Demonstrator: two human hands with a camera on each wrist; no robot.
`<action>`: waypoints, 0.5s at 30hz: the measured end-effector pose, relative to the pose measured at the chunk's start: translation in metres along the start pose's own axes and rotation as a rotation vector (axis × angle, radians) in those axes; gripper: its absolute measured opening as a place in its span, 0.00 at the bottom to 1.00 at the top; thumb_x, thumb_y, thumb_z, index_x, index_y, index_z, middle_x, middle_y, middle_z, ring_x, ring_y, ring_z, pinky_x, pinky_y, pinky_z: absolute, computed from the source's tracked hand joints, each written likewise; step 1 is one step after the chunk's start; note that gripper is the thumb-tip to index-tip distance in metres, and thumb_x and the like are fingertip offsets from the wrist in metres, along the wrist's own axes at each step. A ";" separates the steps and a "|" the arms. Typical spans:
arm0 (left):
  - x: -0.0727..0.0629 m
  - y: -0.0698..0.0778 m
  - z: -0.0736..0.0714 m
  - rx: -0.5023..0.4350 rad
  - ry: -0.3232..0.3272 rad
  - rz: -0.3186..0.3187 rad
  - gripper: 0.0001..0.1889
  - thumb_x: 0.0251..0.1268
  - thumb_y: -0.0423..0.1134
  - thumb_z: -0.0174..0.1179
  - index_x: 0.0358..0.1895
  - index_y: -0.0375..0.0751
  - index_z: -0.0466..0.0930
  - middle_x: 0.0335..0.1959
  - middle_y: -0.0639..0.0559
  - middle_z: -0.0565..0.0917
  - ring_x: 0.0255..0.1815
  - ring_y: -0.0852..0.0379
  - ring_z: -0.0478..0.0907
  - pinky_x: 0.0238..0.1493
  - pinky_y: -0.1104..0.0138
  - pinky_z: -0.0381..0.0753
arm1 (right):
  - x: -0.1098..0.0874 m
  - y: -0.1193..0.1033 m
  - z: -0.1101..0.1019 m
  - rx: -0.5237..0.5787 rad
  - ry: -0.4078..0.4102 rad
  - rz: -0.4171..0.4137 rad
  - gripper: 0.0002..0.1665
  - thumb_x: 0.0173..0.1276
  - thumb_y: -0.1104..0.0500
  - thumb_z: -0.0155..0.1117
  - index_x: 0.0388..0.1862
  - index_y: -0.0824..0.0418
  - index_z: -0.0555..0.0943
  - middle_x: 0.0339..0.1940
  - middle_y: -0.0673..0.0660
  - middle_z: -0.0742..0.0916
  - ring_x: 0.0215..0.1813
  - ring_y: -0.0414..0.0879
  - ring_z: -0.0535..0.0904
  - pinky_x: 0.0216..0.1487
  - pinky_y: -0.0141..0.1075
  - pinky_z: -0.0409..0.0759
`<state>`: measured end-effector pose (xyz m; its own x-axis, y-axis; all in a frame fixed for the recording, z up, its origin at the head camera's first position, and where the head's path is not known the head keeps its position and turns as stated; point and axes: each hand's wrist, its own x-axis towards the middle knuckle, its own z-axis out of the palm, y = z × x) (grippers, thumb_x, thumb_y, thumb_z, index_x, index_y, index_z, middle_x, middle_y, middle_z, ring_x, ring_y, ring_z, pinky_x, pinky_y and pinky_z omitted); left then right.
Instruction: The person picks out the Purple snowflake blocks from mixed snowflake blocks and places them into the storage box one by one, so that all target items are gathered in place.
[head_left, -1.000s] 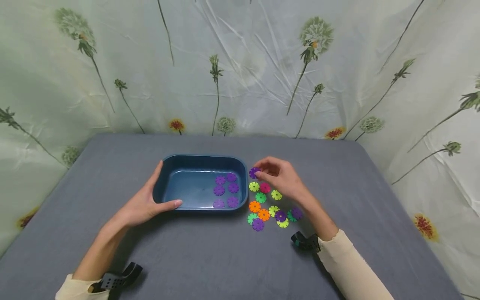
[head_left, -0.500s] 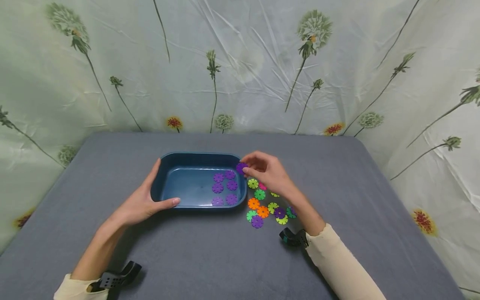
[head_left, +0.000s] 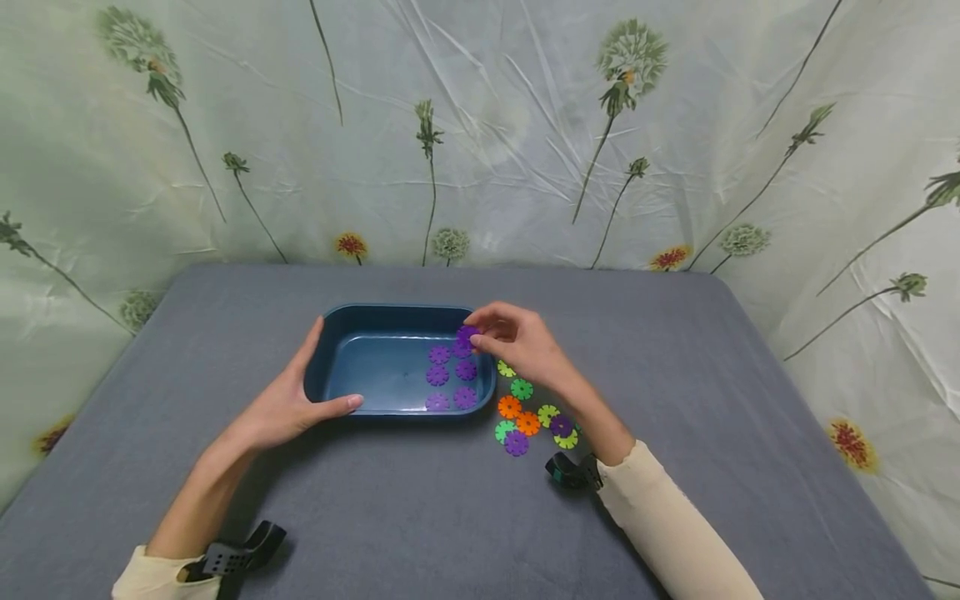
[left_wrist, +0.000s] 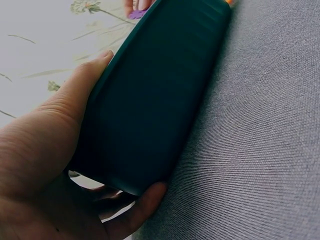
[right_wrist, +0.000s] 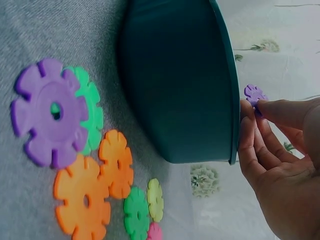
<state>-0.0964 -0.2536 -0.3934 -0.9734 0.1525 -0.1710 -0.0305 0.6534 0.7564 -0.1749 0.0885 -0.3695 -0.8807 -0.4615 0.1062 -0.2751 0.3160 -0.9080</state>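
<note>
Aloft, disc (right_wrist: 254,94) (purple) over tray (head_left: 367,375)

- The left arm (head_left: 197,500) reaches forward and inward from the lower left.
- The left hand (head_left: 285,407) grips, its thumb (head_left: 337,407) spread wide from the fingers.
- The right arm (head_left: 600,417) slants forward and inward from the lower right.
- The right hand (head_left: 525,343) pinches with thumb and index finger, the other fingers bent.
</note>
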 end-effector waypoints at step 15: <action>0.000 0.000 -0.001 0.006 -0.009 -0.008 0.69 0.60 0.58 0.74 0.84 0.62 0.19 0.88 0.38 0.32 0.85 0.23 0.39 0.73 0.23 0.50 | 0.012 -0.002 0.010 0.021 -0.033 0.009 0.14 0.74 0.67 0.66 0.56 0.62 0.85 0.48 0.62 0.89 0.46 0.58 0.89 0.53 0.50 0.89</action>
<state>-0.0967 -0.2545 -0.3927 -0.9711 0.1539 -0.1824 -0.0366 0.6589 0.7513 -0.1808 0.0738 -0.3707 -0.8698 -0.4860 0.0846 -0.2587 0.3033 -0.9171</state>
